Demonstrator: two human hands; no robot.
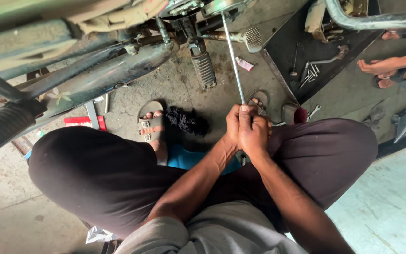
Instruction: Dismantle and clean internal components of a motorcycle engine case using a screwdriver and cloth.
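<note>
Long steel rod (232, 56) runs from the underside of a motorcycle (118, 61) down into the clasped hands of a person squatting on a workshop floor (5, 207). Both hands wrap its lower end: the left hand (235, 126) and right hand (254, 134) sit pressed against each other, fingers curled tight around the shaft, a thumb capping its tip. A flat red package (83, 121) lies on the concrete beneath the exhaust pipe (113, 75), left of the person's sandalled foot (150, 123). A small white-and-pink tube (244, 64) rests on the floor just right of the rod, near a footpeg (253, 38). A black rag (187, 121) lies between foot and hands. Loose tools (309, 73) lie on a dark mat (283, 51); another person's bare feet (381, 68) show at right.
</note>
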